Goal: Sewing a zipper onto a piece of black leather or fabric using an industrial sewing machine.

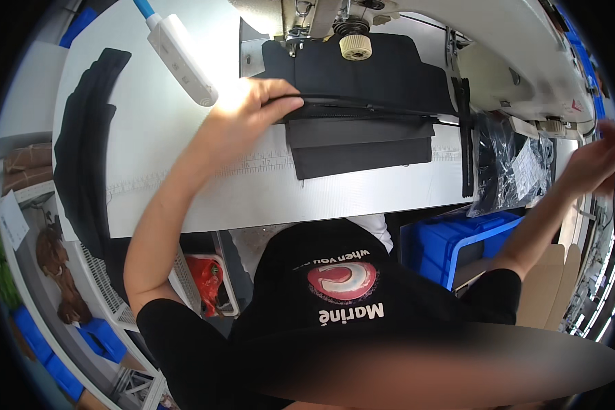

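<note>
My left hand (249, 113) is closed, pinching the left end of a folded edge on a piece of black fabric (362, 75). A dark strip resembling a zipper runs along that edge. The fabric lies partly under the head of a sewing machine (290, 48), and a dark grey flap (362, 152) of cloth hangs toward me over the white table. Far to the right, past the machine's end, my right hand (594, 164) is raised. Its fingers are smeared and partly cut off by the picture's edge, so I cannot make out what they touch.
A white lamp (184, 61) shines over the table (219, 205). Black fabric pieces (89, 137) drape over its left edge. At right lie a black zipper strip (466, 137) and a clear plastic bag (506, 171). Below stand a blue bin (430, 249) and a white basket (229, 287).
</note>
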